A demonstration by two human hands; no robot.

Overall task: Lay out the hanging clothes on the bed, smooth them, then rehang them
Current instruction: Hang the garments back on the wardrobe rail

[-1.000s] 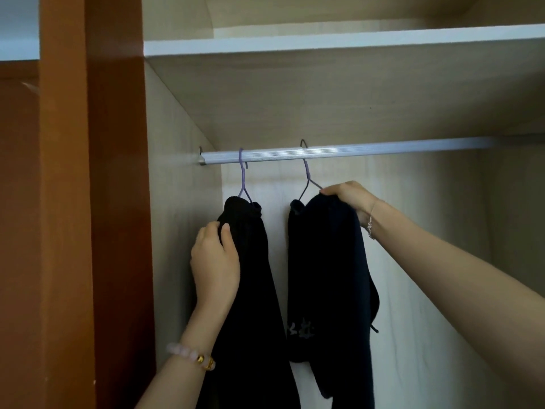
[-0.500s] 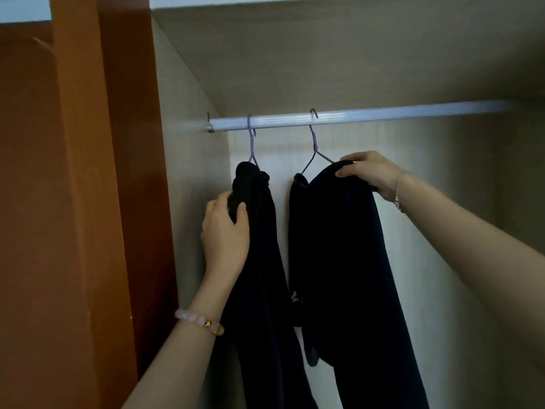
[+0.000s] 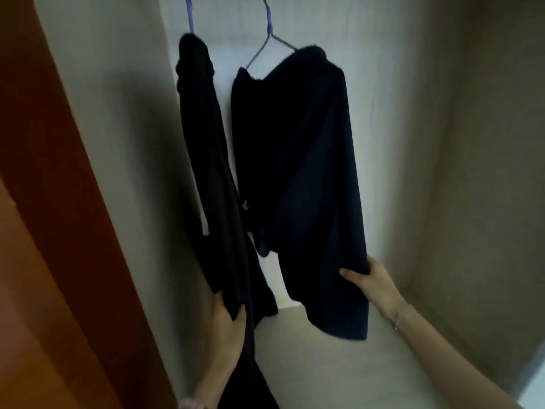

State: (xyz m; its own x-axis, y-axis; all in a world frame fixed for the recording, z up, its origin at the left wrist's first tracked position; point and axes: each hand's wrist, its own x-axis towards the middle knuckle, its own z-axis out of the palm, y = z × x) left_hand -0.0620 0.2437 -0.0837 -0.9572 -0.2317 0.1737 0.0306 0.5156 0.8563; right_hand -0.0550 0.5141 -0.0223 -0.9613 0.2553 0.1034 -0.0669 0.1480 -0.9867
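Two dark garments hang inside a wardrobe on purple wire hangers. The left black garment [image 3: 206,160] hangs narrow from its hanger [image 3: 188,13]. The wider dark navy garment [image 3: 306,178] hangs from the second hanger [image 3: 269,36]. My left hand [image 3: 227,329] grips the lower part of the left black garment, thumb over the cloth. My right hand [image 3: 368,278] holds the right lower edge of the navy garment. The rail is above the frame and hidden.
An orange-brown wardrobe door [image 3: 53,231] stands open on the left. Pale side walls [image 3: 129,143] and back wall [image 3: 398,113] enclose the space. A light wardrobe floor [image 3: 324,364] lies under the clothes.
Both hands slid down from the tops of the garments near the hangers to their lower parts. The view tilted downward, so the rail left the frame.
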